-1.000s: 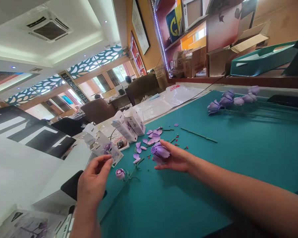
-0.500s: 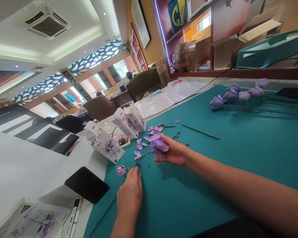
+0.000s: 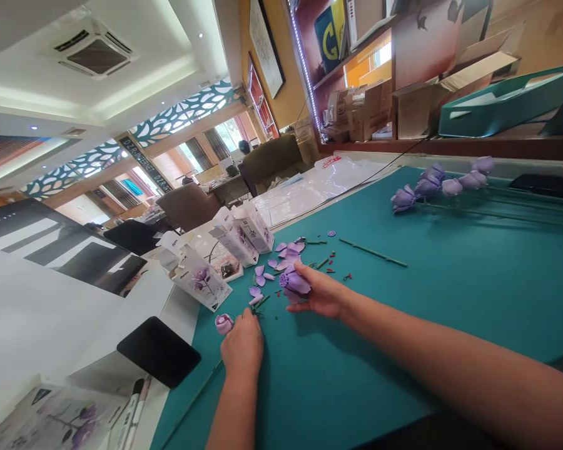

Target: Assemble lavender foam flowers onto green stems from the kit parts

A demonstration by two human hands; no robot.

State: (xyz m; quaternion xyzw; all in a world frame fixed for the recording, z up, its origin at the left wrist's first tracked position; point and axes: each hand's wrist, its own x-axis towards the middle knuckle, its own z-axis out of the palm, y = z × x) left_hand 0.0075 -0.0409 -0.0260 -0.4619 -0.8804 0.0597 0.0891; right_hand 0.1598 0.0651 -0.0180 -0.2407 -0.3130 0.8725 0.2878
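My right hand (image 3: 326, 292) holds a purple toy flower head (image 3: 294, 284) above the mat, fingers curled round its petals and its round studded base turned left. Lower left, my left hand (image 3: 244, 340) rests on the mat with fingers drawn together at small green stem pieces (image 3: 259, 304). Its fingertips are partly hidden, so what they pinch does not show clearly. Beside that hand lies a pale purple rosebud (image 3: 224, 324), near a long green stem (image 3: 194, 400). Loose purple petals (image 3: 260, 275) and tiny red pieces (image 3: 348, 277) are scattered beyond both hands.
Assembled purple flowers (image 3: 429, 181) lie at the far right of the green mat (image 3: 450, 300). Another green stem (image 3: 373, 252) is behind my right hand. Several white boxes (image 3: 201, 278) stand along the left edge, near a black tablet-like slab (image 3: 159, 351) and pens (image 3: 136, 406).
The whole view has shifted slightly. The flower head in my right hand has tilted a little, and my left fingers have moved slightly at the green pieces.
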